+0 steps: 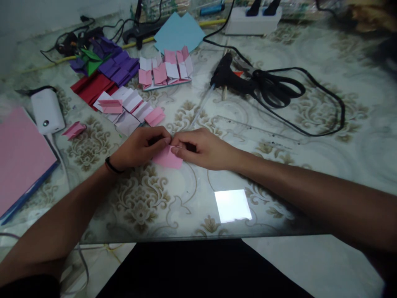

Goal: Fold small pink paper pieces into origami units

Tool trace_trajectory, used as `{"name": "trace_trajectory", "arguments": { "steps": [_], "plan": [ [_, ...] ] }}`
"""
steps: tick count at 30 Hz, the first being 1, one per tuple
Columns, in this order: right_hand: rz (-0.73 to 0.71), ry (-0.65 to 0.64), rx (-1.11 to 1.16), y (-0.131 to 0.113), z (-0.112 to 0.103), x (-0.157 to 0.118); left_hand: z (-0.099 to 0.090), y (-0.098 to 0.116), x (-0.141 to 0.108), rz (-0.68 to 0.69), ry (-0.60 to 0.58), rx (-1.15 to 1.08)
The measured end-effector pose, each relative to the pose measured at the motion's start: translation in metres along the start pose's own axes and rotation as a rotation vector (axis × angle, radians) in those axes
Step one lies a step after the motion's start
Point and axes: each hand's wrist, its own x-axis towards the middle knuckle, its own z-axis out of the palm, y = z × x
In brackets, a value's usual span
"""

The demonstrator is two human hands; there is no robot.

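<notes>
Both hands meet over a small piece of pink paper [169,158] near the middle of the table. My left hand [141,145] pinches its upper left part between thumb and fingers, and a dark band circles that wrist. From the other side, my right hand [204,148] pinches the upper right part, thumb on top. The fingertips hide the paper's far edge. Just beyond the left hand lie folded white and pink paper pieces [128,108]. Farther left is a single folded pink piece [74,130].
A black glue gun [232,76] with coiled cord lies behind scissors and a clear ruler [257,130]. A white power strip [252,21], light blue paper [181,33] and purple folded paper [119,68] are at the back. Pink sheets [23,157] and a white device [48,111] sit left.
</notes>
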Motion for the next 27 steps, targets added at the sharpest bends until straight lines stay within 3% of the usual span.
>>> {"name": "trace_trajectory", "arguments": {
  "steps": [27],
  "plan": [
    [0.017, -0.013, 0.007, -0.0002, 0.0006, 0.0004, -0.0002, 0.0029, 0.0004, -0.009, -0.006, -0.002]
  ]
}}
